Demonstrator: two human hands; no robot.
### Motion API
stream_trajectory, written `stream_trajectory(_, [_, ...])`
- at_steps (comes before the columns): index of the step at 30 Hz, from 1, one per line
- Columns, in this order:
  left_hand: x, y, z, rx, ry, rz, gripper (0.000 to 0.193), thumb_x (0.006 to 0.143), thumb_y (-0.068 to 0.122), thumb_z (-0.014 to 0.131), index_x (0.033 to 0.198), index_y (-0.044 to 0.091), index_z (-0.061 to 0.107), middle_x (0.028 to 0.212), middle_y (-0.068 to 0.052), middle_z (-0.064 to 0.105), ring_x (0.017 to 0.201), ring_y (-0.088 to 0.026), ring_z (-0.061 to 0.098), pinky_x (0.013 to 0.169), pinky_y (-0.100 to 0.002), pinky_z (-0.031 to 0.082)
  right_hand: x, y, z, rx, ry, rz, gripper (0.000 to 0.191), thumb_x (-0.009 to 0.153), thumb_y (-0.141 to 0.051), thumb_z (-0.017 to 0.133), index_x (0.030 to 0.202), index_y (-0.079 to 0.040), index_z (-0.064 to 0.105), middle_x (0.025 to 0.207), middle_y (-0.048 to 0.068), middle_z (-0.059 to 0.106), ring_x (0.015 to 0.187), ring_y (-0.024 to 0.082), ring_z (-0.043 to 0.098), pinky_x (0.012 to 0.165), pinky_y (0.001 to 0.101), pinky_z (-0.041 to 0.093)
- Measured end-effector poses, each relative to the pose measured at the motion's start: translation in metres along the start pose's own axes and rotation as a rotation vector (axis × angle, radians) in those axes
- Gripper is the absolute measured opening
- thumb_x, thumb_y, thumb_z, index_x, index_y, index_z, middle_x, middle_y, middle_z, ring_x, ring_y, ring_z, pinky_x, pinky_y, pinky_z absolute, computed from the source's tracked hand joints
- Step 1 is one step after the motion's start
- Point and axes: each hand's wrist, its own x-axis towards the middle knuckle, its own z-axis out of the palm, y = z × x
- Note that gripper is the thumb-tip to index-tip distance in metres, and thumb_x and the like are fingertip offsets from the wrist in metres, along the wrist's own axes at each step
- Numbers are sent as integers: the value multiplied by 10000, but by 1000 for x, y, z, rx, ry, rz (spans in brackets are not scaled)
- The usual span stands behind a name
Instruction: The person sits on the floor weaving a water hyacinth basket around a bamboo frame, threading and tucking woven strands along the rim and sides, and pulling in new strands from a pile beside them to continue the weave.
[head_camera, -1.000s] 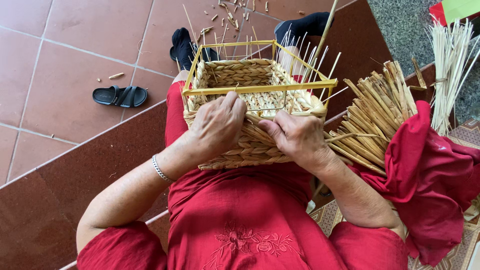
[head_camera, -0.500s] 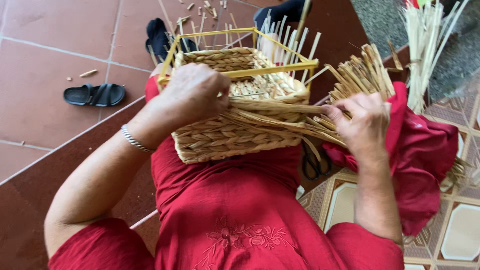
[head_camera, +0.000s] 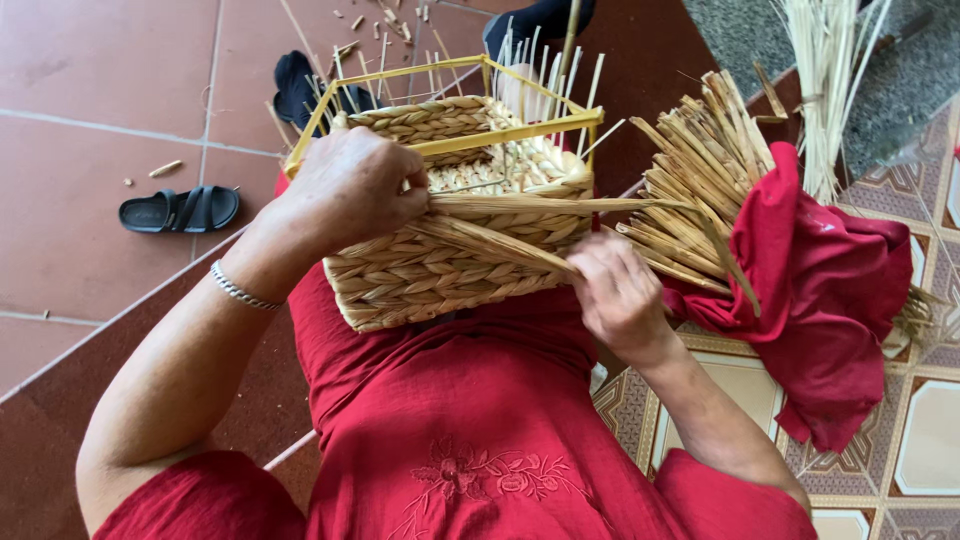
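Observation:
A half-woven straw basket (head_camera: 440, 275) on a yellow wire frame (head_camera: 520, 130) rests on my lap, against my red dress. My left hand (head_camera: 350, 190) grips the basket's near left rim and pinches the ends of long flat straw strands (head_camera: 530, 205) that run to the right. My right hand (head_camera: 615, 290) is closed on another strand (head_camera: 500, 245) at the basket's right corner. Upright stakes (head_camera: 530, 60) stick up from the basket's far side.
A bundle of straw strands (head_camera: 700, 170) wrapped in red cloth (head_camera: 820, 290) lies to my right. Pale reeds (head_camera: 830, 70) stand at the top right. Black sandals (head_camera: 180, 210) and straw scraps (head_camera: 165, 168) lie on the red tile floor; patterned tiles (head_camera: 920, 440) are at right.
My right hand left the basket rim, reached to the straw bundle, and came back to the basket's right corner holding a strand. The left hand stayed on the rim, now pinching long strands.

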Motion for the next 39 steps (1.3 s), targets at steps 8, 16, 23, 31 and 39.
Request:
stream_trajectory(8, [13,-3,-12,-42,23,78,96,772,179,724,789,156,816,702,-126,723,672,-327,698,675,-466,567,-10,13,-58,513,-634,681,375,886,-165,720,1242,-53,686,707,120,702,597,229,640,577,351,503])
stream_trajectory(16, [29,-7,-11,-66,-152,20,133,854,129,648,800,158,766,676,-57,740,623,-217,752,628,-391,619,2,-3,-93,-104,-439,134,215,751,-150,784,934,-72,704,818,64,663,786,282,608,670,433,476])
stream_trajectory(23, [5,-12,20,-39,197,309,188,870,74,653,899,212,777,580,-64,651,500,-249,646,462,-435,465,20,-23,-104,-622,-51,252,205,957,-112,839,1160,-136,835,903,97,563,863,214,542,641,333,451])
stream_trajectory(31, [0,-16,23,21,191,478,84,817,141,703,861,205,736,582,-58,613,528,-256,632,451,-431,449,68,-12,3,668,683,211,253,964,-96,813,1133,-215,668,965,38,599,683,35,598,502,240,484])
stream_trajectory(39, [-11,-18,22,-19,209,558,191,807,137,698,969,219,754,662,-51,680,539,-261,655,467,-421,491,101,-34,73,176,334,-188,340,886,-16,817,1209,-70,726,1225,144,670,1119,283,704,922,344,630])
